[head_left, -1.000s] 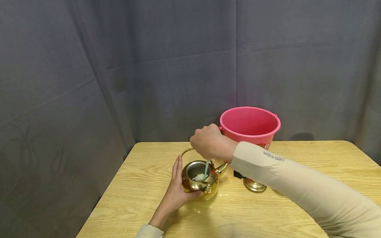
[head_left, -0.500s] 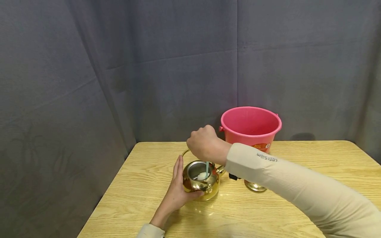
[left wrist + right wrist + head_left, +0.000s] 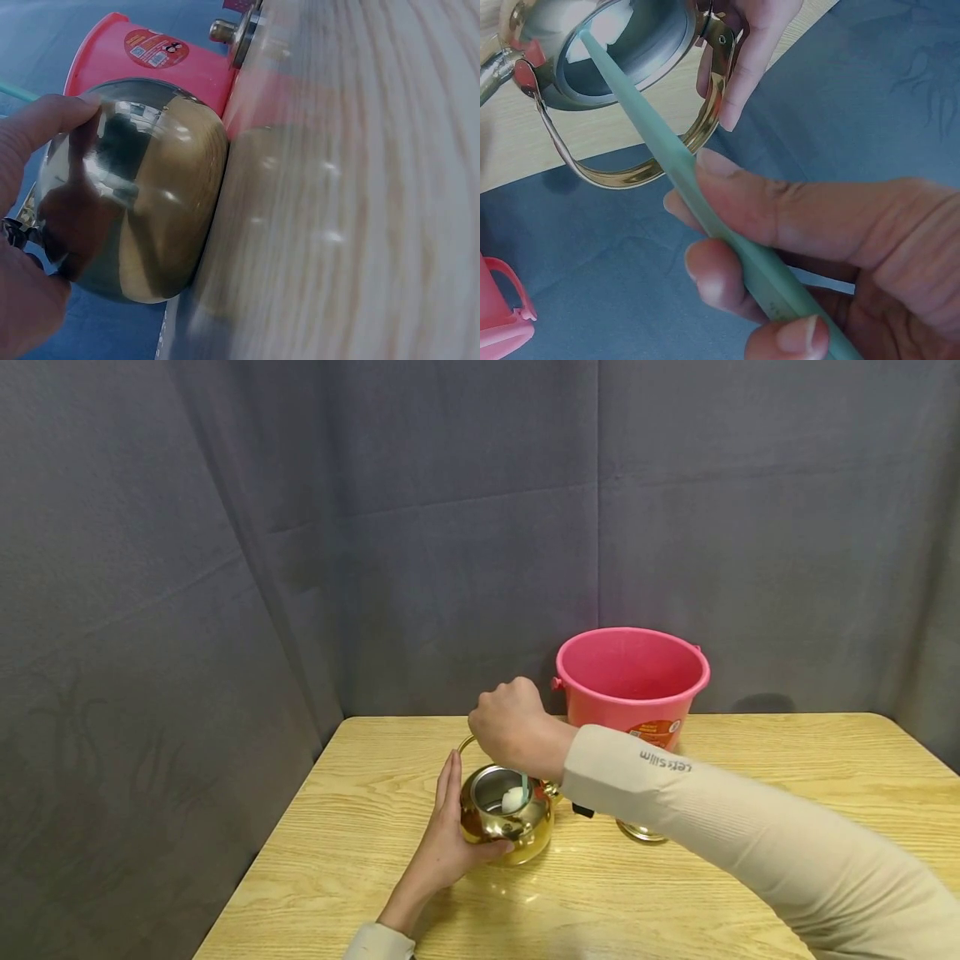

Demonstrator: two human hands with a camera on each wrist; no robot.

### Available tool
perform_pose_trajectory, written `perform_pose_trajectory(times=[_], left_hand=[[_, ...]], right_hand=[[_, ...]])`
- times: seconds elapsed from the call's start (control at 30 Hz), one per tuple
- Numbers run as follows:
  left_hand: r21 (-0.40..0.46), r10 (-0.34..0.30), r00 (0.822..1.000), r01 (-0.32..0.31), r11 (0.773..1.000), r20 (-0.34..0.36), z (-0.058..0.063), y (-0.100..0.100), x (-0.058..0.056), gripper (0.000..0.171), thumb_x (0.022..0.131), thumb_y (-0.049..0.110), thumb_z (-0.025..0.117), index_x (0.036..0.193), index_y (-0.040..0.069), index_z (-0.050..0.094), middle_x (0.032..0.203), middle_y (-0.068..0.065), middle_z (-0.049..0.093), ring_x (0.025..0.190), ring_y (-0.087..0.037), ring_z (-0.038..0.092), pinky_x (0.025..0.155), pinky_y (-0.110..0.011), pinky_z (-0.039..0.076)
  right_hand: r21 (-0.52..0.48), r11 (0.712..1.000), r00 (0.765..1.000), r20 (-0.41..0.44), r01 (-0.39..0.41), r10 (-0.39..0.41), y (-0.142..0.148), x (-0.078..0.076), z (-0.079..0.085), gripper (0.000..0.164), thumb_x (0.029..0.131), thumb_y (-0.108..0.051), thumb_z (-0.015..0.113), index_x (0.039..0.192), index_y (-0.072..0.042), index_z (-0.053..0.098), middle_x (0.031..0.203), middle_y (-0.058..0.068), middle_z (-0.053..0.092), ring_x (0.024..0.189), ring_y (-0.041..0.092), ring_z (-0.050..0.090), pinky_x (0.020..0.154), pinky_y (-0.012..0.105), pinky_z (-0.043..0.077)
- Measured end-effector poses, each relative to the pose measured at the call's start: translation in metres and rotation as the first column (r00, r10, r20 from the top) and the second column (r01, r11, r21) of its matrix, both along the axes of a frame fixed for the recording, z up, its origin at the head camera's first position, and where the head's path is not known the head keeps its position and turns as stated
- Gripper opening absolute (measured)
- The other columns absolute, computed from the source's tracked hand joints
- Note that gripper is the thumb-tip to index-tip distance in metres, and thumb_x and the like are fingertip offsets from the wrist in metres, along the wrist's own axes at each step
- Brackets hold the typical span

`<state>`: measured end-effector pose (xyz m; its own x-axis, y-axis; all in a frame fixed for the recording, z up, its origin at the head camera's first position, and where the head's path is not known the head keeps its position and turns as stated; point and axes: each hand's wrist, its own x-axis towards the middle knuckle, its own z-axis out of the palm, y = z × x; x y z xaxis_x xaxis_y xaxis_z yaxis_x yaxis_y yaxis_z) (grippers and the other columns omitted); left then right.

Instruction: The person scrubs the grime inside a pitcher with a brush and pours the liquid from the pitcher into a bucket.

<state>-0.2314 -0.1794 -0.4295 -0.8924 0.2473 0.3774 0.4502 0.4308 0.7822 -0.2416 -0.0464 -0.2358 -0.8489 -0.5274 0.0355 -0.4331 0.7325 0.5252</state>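
Note:
A shiny gold kettle [image 3: 510, 839] stands on the table with its top uncovered. My left hand [image 3: 446, 847] holds its side, fingers along the left and thumb across the near face; the thumb also shows on the metal in the left wrist view. Above the opening, my right hand [image 3: 517, 727] grips the pale green handle of a brush [image 3: 652, 127]. Its white head [image 3: 513, 799] is inside the kettle, against the wall near the rim. The kettle's gold bail handle [image 3: 630, 178] is folded down to the far side. My right forearm partly covers the spout.
Behind the kettle stands a pink bucket [image 3: 592, 714] with a red label. A gold lid [image 3: 641, 833] lies on the wooden table [image 3: 315, 860] in front of the bucket, partly behind my right sleeve. Grey cloth [image 3: 465, 568] hangs around the table.
My right hand has shifted slightly left, and the brush's white head shows more inside the opening. The left hand and kettle stay almost still.

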Motion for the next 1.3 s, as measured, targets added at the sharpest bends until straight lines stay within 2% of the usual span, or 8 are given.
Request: perform_pose_trajectory(times=[0.47, 1.3], left_hand=[[0.001, -0.009, 1.000, 0.009, 1.000, 0.011, 0.000, 0.001, -0.001, 0.133, 0.068, 0.031, 0.090, 0.155, 0.029, -0.010, 0.161, -0.002, -0.008, 0.143, -0.036, 0.009, 0.109, -0.057, 0.020], [0.007, 0.014, 1.000, -0.014, 1.000, 0.008, 0.001, 0.000, -0.001, 0.135, 0.065, 0.032, 0.092, 0.156, 0.030, -0.008, 0.161, -0.004, -0.004, 0.142, -0.037, 0.012, 0.109, -0.058, 0.021]], right_hand=[[0.007, 1.000, 1.000, -0.030, 0.002, -0.002, 0.001, 0.002, -0.005, 0.015, 0.090, -0.020, 0.065, 0.097, -0.022, 0.078, 0.080, -0.003, 0.069, 0.062, 0.015, 0.060, 0.053, 0.031, 0.050], [-0.100, 0.995, 0.992, -0.126, -0.022, 0.009, 0.008, 0.006, -0.018, 0.011, 0.085, -0.014, 0.069, 0.077, -0.018, 0.075, 0.059, -0.002, 0.057, 0.052, 0.014, 0.051, 0.045, 0.029, 0.045]])
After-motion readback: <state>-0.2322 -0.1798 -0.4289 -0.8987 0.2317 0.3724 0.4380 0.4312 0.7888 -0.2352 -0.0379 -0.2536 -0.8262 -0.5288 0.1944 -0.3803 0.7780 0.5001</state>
